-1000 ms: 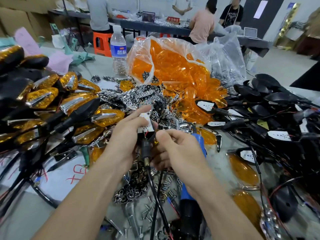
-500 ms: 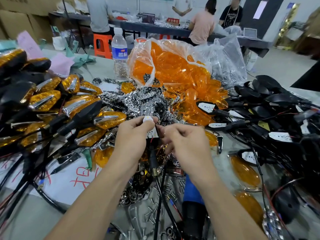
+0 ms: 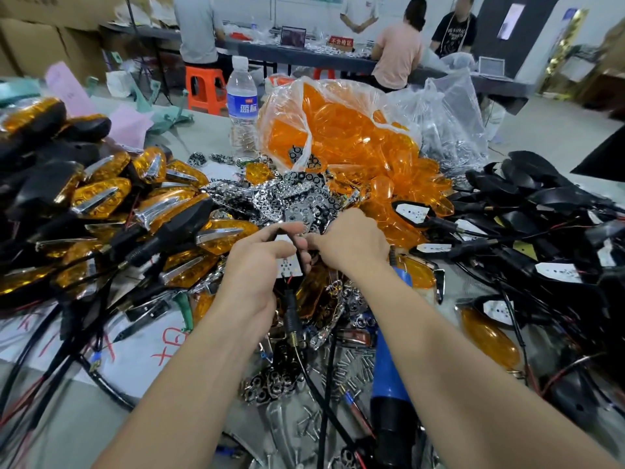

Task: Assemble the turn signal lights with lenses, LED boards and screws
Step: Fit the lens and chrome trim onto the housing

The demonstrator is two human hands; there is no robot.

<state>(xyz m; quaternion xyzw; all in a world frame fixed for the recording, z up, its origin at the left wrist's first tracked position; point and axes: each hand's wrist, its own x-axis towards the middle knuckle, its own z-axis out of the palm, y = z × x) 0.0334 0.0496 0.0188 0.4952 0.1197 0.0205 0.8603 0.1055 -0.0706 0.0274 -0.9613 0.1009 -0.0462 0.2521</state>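
My left hand (image 3: 252, 265) grips a black turn signal housing whose white LED board (image 3: 287, 264) faces up, its black stem and wire (image 3: 291, 319) hanging below. My right hand (image 3: 351, 245) is beside it with curled fingers reaching into the pile of chrome reflectors (image 3: 270, 198); what its fingertips pinch is hidden. Loose screws (image 3: 351, 363) lie on the table below my hands. A clear bag of orange lenses (image 3: 338, 130) stands behind.
Finished amber signals (image 3: 101, 198) are heaped on the left, black housings with LED boards (image 3: 541, 238) on the right. A blue electric screwdriver (image 3: 389, 377) lies under my right forearm. A water bottle (image 3: 241, 106) stands at the back. People work at a far table.
Both hands have moved up and away from me towards the chrome reflector pile, carrying the housing along. My right hand has reached further forward into the pile.
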